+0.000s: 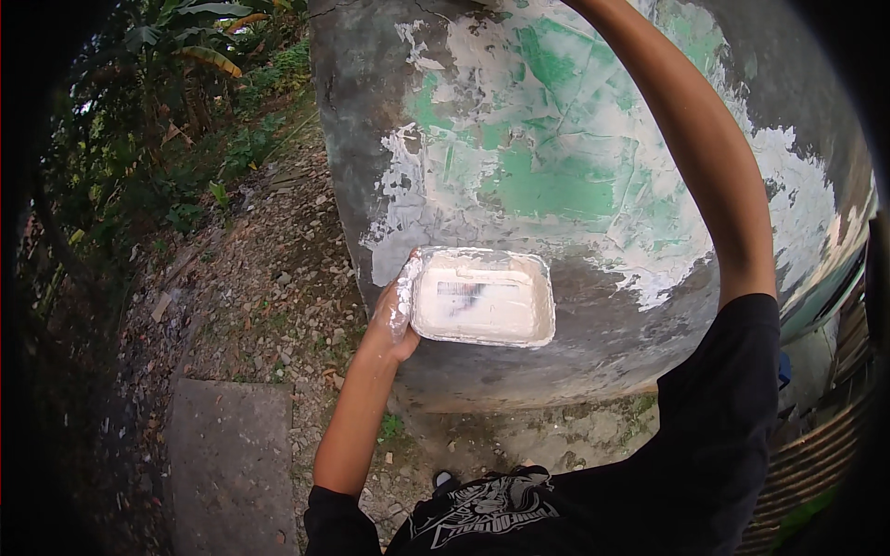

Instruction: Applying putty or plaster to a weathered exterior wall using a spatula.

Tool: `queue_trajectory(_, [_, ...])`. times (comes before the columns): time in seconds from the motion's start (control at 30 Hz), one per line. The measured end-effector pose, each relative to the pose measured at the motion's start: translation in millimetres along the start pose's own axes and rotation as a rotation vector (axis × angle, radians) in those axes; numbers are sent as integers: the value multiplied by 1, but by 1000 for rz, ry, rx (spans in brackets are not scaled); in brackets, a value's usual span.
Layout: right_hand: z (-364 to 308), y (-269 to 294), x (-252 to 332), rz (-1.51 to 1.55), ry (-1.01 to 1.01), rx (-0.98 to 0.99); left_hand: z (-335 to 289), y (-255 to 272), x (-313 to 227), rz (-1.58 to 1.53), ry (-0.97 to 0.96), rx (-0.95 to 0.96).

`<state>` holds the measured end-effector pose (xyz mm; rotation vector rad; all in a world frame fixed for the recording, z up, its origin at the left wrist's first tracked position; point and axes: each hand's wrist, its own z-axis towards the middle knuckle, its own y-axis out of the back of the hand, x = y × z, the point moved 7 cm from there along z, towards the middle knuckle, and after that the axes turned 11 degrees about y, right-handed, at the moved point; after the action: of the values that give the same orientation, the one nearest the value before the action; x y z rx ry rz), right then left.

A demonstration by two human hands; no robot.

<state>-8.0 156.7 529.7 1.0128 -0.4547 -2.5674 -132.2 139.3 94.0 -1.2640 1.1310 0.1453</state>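
My left hand [400,310], smeared with white paste, grips the left end of a shallow rectangular plastic tub [484,341]. White putty coats the tub's inner sides and bottom, and a dark bluish mark shows in its middle. Right behind the tub rises a grey wall [607,287]. Its upper part carries a rough layer of white putty [464,176] around bare green patches [556,181]. My right arm [705,139] reaches up along the wall and leaves the picture at the top edge. The right hand and anything in it are out of sight.
Stony ground [269,306] slopes on the left, with a flat concrete slab [232,454] at the lower left. Plants [176,83] grow beyond it. Corrugated sheeting [816,473] stands at the lower right. The wall's left edge drops beside my left hand.
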Motion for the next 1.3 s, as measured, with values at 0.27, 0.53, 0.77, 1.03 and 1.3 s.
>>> queue_trajectory(0.27, [-27,-40,15,-152,-33,307,3,-5,-1,15,32,16])
queue_trajectory(0.53, [-41,14,11,-79,112,-183,-3,-13,16,-12,33,-23])
queue_trajectory(0.77, [-158,31,81,474,-218,-9,-24,-3,43,-94,-123,-83])
queue_trajectory(1.03, [-307,13,231,996,-293,440,-65,-4,113,-138,-121,-309])
queue_trajectory(1.3, [-386,-2,258,1059,-181,569,-68,-15,186,-236,25,-282])
